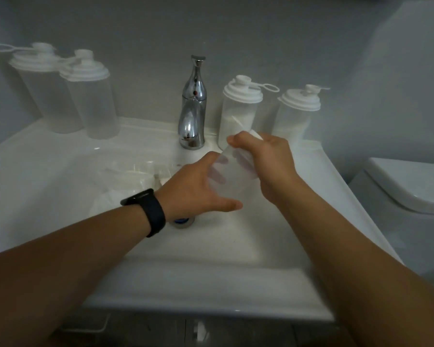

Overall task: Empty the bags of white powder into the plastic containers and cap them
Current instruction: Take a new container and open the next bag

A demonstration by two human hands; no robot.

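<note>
Both hands hold one clear uncapped container point(232, 171) over the sink basin point(211, 246), in front of the tap point(192, 108) and slightly to its right. The left hand point(198, 186) wraps the lower body, fingers curled behind the wall and thumb along the front. The right hand point(266, 161) grips the upper end, fingers curled round it; it also appears to pinch a thin clear bag point(246, 130) at the mouth, though the bag's edge is faint and its contents cannot be read.

Risks, as judged from this position:
- The container is tilted, not upright. If powder enters at this angle, it may run out over the rim into the basin.
- The drain point(182, 220) lies directly below the left hand; any spill is lost.
- The bag is limp. A loose hold at the mouth may send powder outside the container.

Containers:
- Right of the tap, two capped containers point(238, 116) and point(295, 116) stand at the back ledge, each showing white powder in the lower part; their spout caps hang open on tethers.
- Left of the tap, two lidded containers point(48, 96) and point(93, 103) stand touching and appear empty.
- Left of the tap, in the basin, a heap of clear bags point(125, 181) with white powder awaits emptying.

Judgement: two filled, one in hand, two to go.
</note>
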